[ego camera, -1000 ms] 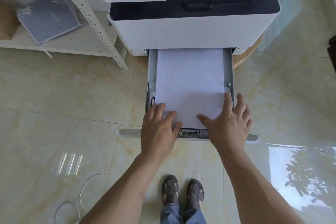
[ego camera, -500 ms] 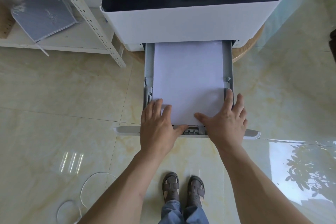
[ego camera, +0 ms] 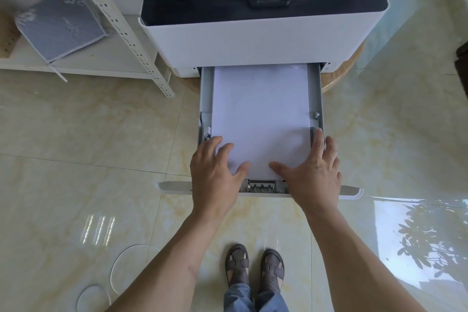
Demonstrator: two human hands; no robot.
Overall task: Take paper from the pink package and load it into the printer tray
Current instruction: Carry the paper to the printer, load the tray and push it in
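A white stack of paper [ego camera: 260, 114] lies flat in the grey printer tray [ego camera: 206, 99], which is pulled out of the white and black printer [ego camera: 253, 43]. My left hand [ego camera: 215, 175] rests palm down on the paper's near left corner, fingers spread. My right hand [ego camera: 314, 172] presses on the near right corner, with its fingertips over the tray's right side guide. Neither hand grips anything. The pink package is out of view.
A white metal shelf [ego camera: 121, 30] with a grey pad [ego camera: 60, 25] stands to the left of the printer. A white cable [ego camera: 114, 271] loops on the shiny tiled floor at the lower left. My sandalled feet [ego camera: 253, 268] stand just before the tray's front panel [ego camera: 349, 191].
Both hands stay on the near end of the paper. The right hand has slid a little outward, so its fingers now reach the tray's right guide. The camera has shifted slightly.
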